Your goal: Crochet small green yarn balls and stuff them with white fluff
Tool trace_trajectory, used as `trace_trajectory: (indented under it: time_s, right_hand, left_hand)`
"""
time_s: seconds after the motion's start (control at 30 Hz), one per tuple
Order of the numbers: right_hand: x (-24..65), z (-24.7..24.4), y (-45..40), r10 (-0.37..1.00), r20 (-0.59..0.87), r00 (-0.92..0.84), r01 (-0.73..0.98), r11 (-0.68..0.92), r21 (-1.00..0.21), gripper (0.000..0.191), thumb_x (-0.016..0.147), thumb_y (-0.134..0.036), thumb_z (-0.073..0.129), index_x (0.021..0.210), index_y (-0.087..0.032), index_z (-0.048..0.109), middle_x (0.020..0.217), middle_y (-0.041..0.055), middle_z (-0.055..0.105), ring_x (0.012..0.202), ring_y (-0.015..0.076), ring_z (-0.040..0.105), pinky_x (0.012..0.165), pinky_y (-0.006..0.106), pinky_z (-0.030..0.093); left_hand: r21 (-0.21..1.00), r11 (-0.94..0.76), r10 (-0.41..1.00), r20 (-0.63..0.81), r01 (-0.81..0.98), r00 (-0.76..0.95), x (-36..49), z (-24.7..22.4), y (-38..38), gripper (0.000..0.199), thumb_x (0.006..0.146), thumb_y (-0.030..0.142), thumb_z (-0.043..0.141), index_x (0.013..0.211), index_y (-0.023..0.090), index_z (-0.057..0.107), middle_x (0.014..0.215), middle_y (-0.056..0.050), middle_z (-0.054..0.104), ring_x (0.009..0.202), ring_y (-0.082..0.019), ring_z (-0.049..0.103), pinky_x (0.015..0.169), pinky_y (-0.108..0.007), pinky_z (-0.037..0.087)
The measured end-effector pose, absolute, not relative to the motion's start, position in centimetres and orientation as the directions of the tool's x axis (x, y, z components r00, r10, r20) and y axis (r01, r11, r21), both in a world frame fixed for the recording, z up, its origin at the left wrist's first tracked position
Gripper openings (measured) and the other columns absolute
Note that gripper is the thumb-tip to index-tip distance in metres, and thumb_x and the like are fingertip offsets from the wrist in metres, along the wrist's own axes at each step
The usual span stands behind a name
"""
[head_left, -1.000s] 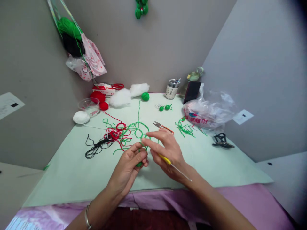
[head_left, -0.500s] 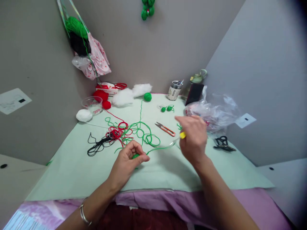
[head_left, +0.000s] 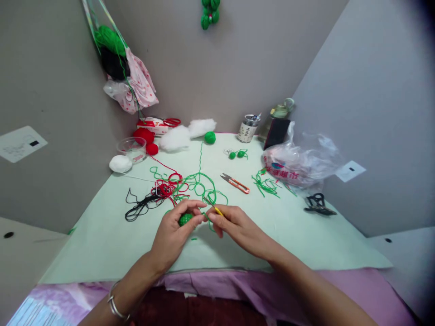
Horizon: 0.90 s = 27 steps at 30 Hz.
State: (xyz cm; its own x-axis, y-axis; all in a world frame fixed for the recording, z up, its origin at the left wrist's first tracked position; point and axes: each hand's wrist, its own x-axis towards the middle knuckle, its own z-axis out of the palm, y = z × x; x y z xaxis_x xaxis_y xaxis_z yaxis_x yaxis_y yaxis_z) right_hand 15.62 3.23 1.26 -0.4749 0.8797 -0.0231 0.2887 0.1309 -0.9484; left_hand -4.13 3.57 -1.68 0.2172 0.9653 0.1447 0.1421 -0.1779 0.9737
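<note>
- The left hand [head_left: 175, 231] pinched a small green crocheted ball [head_left: 185, 219] between thumb and fingers, just above the pale green mat [head_left: 102, 244], near its front edge.
- The right hand [head_left: 234, 224] was closed narrowly on a yellow-handled crochet hook [head_left: 215, 208], its tip pointing toward the ball.
- A tangle of green yarn [head_left: 200, 185] lay just behind both hands; red snips [head_left: 235, 182] sat farther back.
- Bare mat stretched to either side of the hands.
- A plastic bag [head_left: 301, 158] crowded the right edge.
</note>
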Motion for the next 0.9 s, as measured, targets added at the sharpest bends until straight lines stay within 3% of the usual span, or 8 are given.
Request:
trace_trajectory:
  time_s: [0.17,0.37,0.53,0.6,0.77,0.9]
  right_hand:
    - [16.1,0.8,3.5,0.9,-0.092,-0.426,0.148,-0.031,-0.988,0.032,0.093,-0.047,0.064,0.087,-0.016,0.066,0.067,-0.0059,0.042,0.062,0.0089,0.033,0.058,0.025,0.025]
    - [15.7,0.3,2.9,0.876,-0.16,-0.454,-0.017,-0.188,-0.982,0.026,0.086,-0.042,0.071,0.086,-0.016,0.073,0.052,-0.0104,0.027,0.051,0.0077,0.02,0.051,0.027,0.015]
    - [15.3,0.9,2.1,0.896,-0.169,-0.412,-0.115,-0.235,-0.965,0.025,0.082,-0.04,0.074,0.082,-0.015,0.074,0.049,-0.0106,0.029,0.049,0.007,0.019,0.049,0.028,0.012]
    - [15.3,1.1,2.3,0.895,-0.197,-0.401,-0.151,-0.277,-0.949,0.027,0.079,-0.042,0.076,0.082,-0.015,0.074,0.048,-0.0112,0.029,0.047,0.0064,0.018,0.049,0.028,0.011]
    - [16.5,2.0,5.2,0.865,-0.243,-0.439,-0.154,-0.338,-0.928,0.034,0.078,-0.045,0.079,0.09,-0.013,0.075,0.045,-0.0135,0.023,0.046,0.0057,0.013,0.05,0.028,0.009]
    - [18.4,3.3,8.9,0.903,-0.191,-0.385,-0.122,-0.255,-0.959,0.034,0.079,-0.044,0.079,0.096,-0.014,0.075,0.043,-0.0127,0.026,0.048,0.0065,0.013,0.051,0.027,0.008]
  left_hand:
    - [0.886,-0.383,0.906,0.305,0.262,0.294,-4.6,-1.9,3.9,0.016,0.097,0.024,0.058,0.1,0.022,0.074,0.092,-0.002,0.066,0.091,-0.015,0.062,0.085,-0.027,0.047]
    - [0.769,-0.508,0.861,0.437,0.387,0.261,-3.6,-1.6,3.2,0.015,0.083,0.007,0.056,0.077,0.019,0.06,0.075,0.001,0.056,0.071,-0.013,0.056,0.066,-0.024,0.044]
    - [0.746,-0.546,0.838,0.496,0.381,0.229,-3.5,-1.2,3.1,0.012,0.083,0.011,0.056,0.075,0.02,0.058,0.072,0.001,0.055,0.068,-0.013,0.054,0.063,-0.025,0.043]
    - [0.806,-0.472,0.882,0.421,0.357,0.214,-3.7,-1.1,3.4,0.011,0.086,0.018,0.057,0.076,0.019,0.061,0.073,0.0,0.057,0.069,-0.014,0.057,0.065,-0.026,0.044]
    - [0.989,-0.054,0.974,0.022,0.136,0.224,-4.3,-1.2,4.7,0.019,0.089,0.038,0.065,0.087,0.02,0.066,0.074,0.003,0.06,0.061,-0.012,0.061,0.066,-0.027,0.048]
    - [0.992,0.055,0.98,-0.032,-0.111,0.194,-4.6,-1.3,5.7,0.032,0.084,0.041,0.075,0.107,0.021,0.067,0.092,0.002,0.065,0.074,-0.013,0.069,0.074,-0.027,0.052]
